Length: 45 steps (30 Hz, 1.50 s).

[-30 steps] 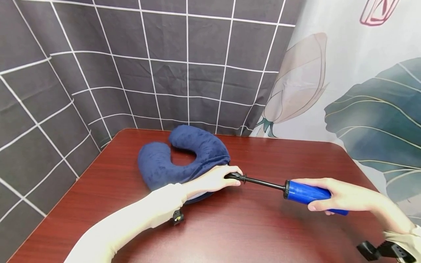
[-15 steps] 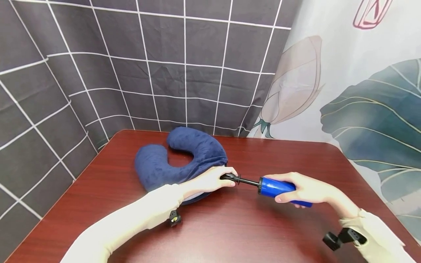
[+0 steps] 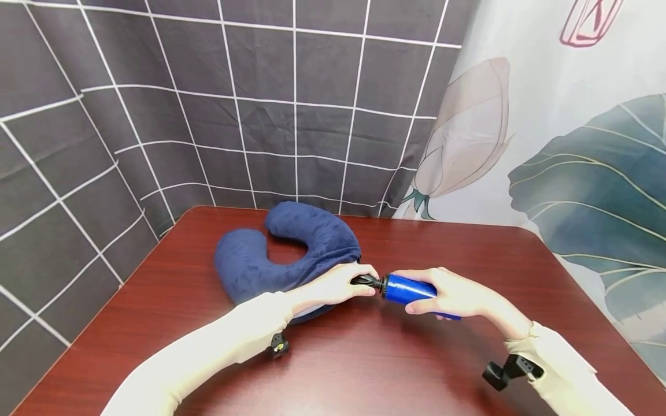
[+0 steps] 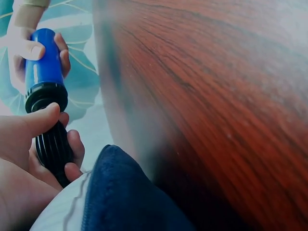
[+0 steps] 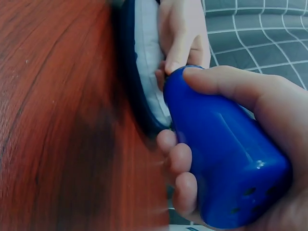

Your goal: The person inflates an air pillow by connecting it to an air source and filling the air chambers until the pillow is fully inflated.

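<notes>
A hand pump with a blue barrel (image 3: 408, 289) and a ribbed black handle (image 4: 54, 147) is held between both hands. My left hand (image 3: 340, 283) grips the handle beside the neck pillow. My right hand (image 3: 452, 293) wraps round the barrel, thumb along one side and fingers curled on the other in the right wrist view. Barrel end and handle sit close together, the rod between them out of sight. The navy U-shaped neck pillow (image 3: 291, 254) lies on the table under my left forearm. Its cover is unzipped along the near edge, showing a white inner (image 5: 147, 53).
The reddish-brown wooden table (image 3: 364, 364) extends round the pillow. Behind it hangs a dark grey curtain (image 3: 260, 115) with white grid lines, and a white floral curtain (image 3: 546, 144) hangs at the right. Each wrist carries a small black camera mount (image 3: 512, 370).
My right hand has moved left with the blue barrel, and the black rod has slid into it until barrel meets handle. My left hand stays on the handle in about the same place.
</notes>
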### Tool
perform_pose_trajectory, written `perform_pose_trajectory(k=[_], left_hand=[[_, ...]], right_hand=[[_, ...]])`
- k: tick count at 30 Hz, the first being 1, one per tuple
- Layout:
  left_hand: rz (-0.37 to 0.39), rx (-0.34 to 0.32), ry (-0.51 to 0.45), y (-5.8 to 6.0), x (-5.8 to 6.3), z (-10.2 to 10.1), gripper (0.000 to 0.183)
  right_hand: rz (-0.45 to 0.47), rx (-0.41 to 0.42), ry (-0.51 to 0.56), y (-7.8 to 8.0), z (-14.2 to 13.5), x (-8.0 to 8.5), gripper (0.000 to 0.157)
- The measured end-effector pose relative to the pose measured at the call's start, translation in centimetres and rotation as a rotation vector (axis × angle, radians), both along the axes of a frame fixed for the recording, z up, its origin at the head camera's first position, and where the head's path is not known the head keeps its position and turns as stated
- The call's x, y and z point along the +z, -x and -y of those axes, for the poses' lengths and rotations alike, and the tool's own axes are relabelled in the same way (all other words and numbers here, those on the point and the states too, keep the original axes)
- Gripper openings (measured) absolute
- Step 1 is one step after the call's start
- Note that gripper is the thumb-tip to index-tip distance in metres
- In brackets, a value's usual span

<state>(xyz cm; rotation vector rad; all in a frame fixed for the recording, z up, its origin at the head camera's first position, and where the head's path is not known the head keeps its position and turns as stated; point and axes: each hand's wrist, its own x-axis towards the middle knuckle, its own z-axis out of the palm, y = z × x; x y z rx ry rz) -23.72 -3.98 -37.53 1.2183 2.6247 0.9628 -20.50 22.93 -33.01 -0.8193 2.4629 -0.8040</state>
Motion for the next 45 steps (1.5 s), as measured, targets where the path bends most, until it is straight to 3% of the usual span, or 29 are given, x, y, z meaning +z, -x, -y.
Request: perform_pose_trajectory(k=[8,15,23,31,45], left_hand=[[0.028,0.01,0.006,0.0,0.4,-0.2,0.016],[0.015,0.012,0.017,0.0,1.0,-0.1,0.016],[0.001,-0.002,0.018,0.0,1.1,-0.2,0.017],[-0.014,-0.01,0.009,0.1,0.6,-0.1,0.018],[-0.042,0.007,0.002,0.0,0.4,-0.2,0.015]], right_hand=[[0.064,-0.031,-0.034,-1.4,-2.6,1.1,0.069],[0.083,-0.024,0.007,-2.8,-6.7,1.6,0.067],[0.214,-0.095,0.058,-4.1,-10.3,1.9,0.067],[0.159,-0.012,0.08,-2.5,-8.1,1.3,0.061],[0.126,-0.01,0.026,0.8,-1.8,0.4,0.065]])
